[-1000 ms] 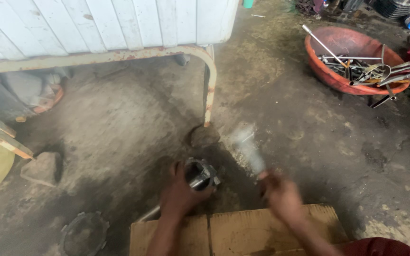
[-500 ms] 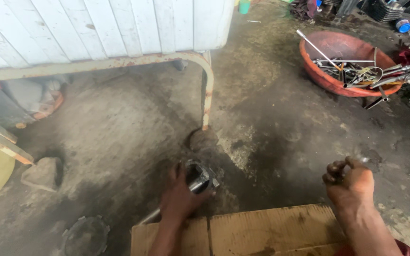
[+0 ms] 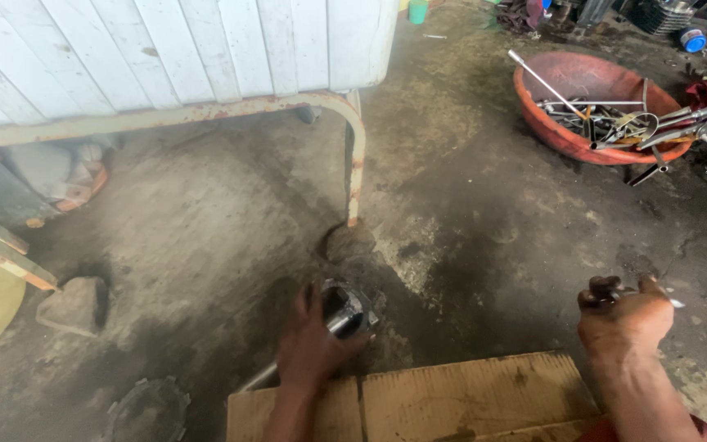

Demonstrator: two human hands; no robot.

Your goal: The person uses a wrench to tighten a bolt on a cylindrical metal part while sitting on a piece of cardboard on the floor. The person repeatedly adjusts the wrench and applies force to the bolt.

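My left hand (image 3: 308, 348) grips a round metal cylinder part (image 3: 344, 309) low over the dirty concrete floor, just past the edge of a flattened cardboard sheet (image 3: 452, 397). A thin shiny rod runs from under that hand toward the lower left. My right hand (image 3: 622, 315) hovers to the right above the floor with its greasy fingers curled around a small metal piece whose tip sticks out on the right side.
A red basin (image 3: 570, 135) full of wrenches and metal tools sits at the upper right. A white panelled bench on a rusty tube frame (image 3: 357, 155) stands at the upper left. A stone (image 3: 71, 304) and a gear-shaped disc (image 3: 150, 408) lie at the lower left.
My right hand swung from beside the cylinder out to the right and now hangs there closed. The left hand kept its hold on the cylinder.
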